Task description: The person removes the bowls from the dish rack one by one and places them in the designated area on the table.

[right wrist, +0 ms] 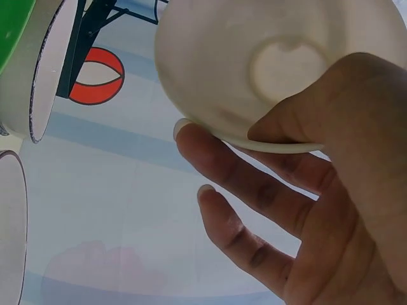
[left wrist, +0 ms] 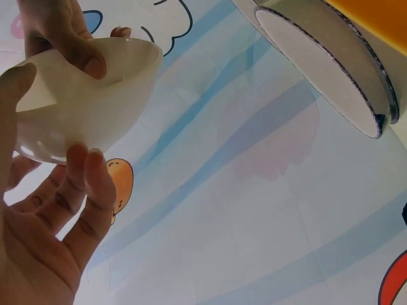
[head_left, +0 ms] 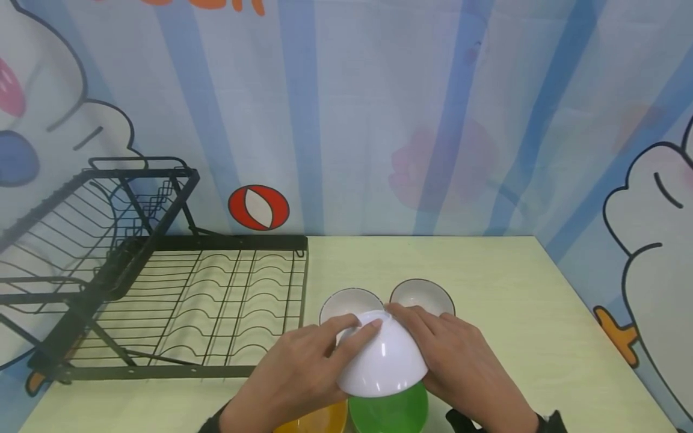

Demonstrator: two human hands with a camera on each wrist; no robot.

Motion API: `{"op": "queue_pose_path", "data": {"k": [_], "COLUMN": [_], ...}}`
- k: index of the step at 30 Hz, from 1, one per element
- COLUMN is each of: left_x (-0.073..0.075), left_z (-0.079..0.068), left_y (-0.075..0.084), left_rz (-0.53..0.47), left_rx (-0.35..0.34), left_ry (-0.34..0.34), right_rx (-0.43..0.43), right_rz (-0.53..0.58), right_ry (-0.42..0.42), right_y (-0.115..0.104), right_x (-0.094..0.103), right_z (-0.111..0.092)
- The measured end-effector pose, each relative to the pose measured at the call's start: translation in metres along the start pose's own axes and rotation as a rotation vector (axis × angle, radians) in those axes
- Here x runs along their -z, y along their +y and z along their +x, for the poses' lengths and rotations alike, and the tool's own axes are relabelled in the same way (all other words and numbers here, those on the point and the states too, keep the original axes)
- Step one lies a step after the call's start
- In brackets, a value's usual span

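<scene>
A glossy white bowl (head_left: 385, 364) is held up in both hands, tilted, its outer side facing the head camera. My left hand (head_left: 305, 370) grips it from the left, with thumb and fingers about the wall. From the right, my right hand (head_left: 462, 358) pinches the rim; the right wrist view shows the thumb on the bowl's inner side (right wrist: 210, 70) and fingers outside. Below the held bowl are a green bowl (head_left: 392, 412) and an orange bowl (head_left: 319, 419), both partly covered. Two dark-rimmed white bowls, one left (head_left: 346, 302) and one right (head_left: 422, 293), stand just beyond the hands.
A black wire dish rack (head_left: 184, 371) with a raised upper tier (head_left: 143, 173) occupies the left of the pale table (head_left: 514, 288). Behind the table hangs a printed blue-striped cloth (head_left: 357, 120). Something black (head_left: 457, 421) shows under the right wrist.
</scene>
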State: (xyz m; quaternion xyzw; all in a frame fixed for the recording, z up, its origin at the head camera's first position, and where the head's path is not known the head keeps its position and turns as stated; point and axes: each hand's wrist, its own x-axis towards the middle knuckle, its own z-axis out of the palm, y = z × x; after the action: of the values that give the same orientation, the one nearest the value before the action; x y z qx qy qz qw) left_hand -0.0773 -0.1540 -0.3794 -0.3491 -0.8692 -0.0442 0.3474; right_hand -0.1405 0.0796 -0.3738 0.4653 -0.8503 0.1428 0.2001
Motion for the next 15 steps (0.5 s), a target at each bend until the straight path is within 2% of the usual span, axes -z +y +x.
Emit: {"op": "queue_pose_path", "data": {"k": [7, 15], "left_x": [0.0027, 0.0034], "left_z": [-0.0016, -0.0010], "left_y": [-0.0004, -0.0029], "left_rz": [0.001, -0.018], "left_rx": [0.008, -0.002], "left_ry": [-0.015, -0.046], "right_rx": [-0.005, -0.059], "right_rz": [0.021, 0.026], "right_ry": [-0.003, 0.013], "right_y": [-0.0024, -0.0040], "right_x": [0.0018, 0.0028], "right_z": [-0.0011, -0.0052]}}
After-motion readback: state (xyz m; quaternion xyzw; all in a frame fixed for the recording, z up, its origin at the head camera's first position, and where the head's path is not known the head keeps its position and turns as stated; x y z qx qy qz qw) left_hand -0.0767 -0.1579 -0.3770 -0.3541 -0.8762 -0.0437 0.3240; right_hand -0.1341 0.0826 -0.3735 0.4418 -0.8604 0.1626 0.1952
